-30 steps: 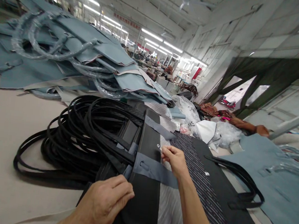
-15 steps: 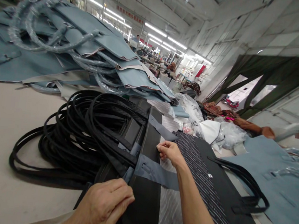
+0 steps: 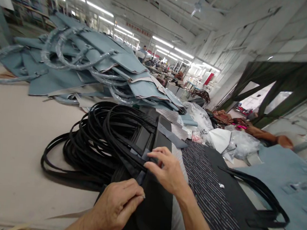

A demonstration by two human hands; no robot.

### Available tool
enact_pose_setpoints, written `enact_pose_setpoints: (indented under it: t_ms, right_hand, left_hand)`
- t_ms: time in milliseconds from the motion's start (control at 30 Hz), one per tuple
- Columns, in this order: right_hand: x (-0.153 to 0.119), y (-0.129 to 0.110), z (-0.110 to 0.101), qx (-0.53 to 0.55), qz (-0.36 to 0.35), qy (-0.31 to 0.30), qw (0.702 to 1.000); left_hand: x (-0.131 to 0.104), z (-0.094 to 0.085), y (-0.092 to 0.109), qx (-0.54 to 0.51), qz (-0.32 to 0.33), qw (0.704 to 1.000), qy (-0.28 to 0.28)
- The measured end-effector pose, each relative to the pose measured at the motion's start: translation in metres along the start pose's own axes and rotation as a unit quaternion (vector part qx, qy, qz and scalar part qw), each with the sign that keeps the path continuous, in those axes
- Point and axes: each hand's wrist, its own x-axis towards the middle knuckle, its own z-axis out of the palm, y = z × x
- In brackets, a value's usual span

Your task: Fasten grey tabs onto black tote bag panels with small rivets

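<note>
Black bag pieces (image 3: 158, 206) with long looped straps (image 3: 93, 141) lie stacked before me. My left hand (image 3: 119, 205) is closed in a pinch at the near part of the stack; what its fingertips hold is too small to make out. Just beyond it, my right hand (image 3: 164, 166) has thumb and fingers spread over the stack, beside the strap ends. A grey-blue strip (image 3: 171, 135) crosses the stack farther back. To the right, striped dark lining (image 3: 206, 181) lies beside a black panel with a black handle (image 3: 257, 193).
Blue-grey bag pieces with plastic-wrapped handles (image 3: 128, 60) are heaped at the back left. Another blue-grey piece (image 3: 293, 190) lies at the right. Clear plastic bags (image 3: 244, 141) and brown material sit behind. The pale table top (image 3: 9, 144) shows at the left.
My right hand has moved left and its fingers have spread apart. The nearer grey-blue strip no longer shows across the stack. The view has shifted, moving the scene rightward.
</note>
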Motion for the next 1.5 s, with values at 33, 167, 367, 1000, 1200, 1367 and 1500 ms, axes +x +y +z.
enact_pose_setpoints:
  t_ms: [33,167,367,1000,1200,1367,1500]
  right_hand:
    - [-0.002,-0.014,0.005,-0.045,-0.035,-0.034,0.998]
    - [-0.001,-0.040,0.012,-0.171,-0.053,-0.084,0.980]
    - [-0.004,-0.033,-0.030,-0.148,-0.090,-0.028,0.984]
    - [-0.189,0.139,-0.264,-0.211,0.420,0.361,0.806]
    - [-0.159,0.031,-0.130,-0.047,0.129,0.237,0.962]
    - [-0.122,-0.050,-0.021,0.023,-0.132,0.100,0.986]
    - [-0.110,-0.062,-0.002,0.037,-0.181,0.075,0.980]
  left_hand:
    - [0.000,-0.001,0.001,-0.004,-0.008,1.000,0.000]
    - [0.001,-0.003,0.005,-0.034,-0.046,0.998,-0.012]
    - [0.006,-0.019,0.024,-0.059,-0.037,0.997,0.042]
    - [0.015,-0.028,0.051,0.226,0.161,0.958,0.068]
    - [0.014,-0.024,0.052,0.248,0.141,0.957,0.041]
    - [0.010,-0.025,0.053,0.247,0.138,0.958,0.033]
    - [0.005,-0.030,0.049,0.230,0.127,0.964,0.027]
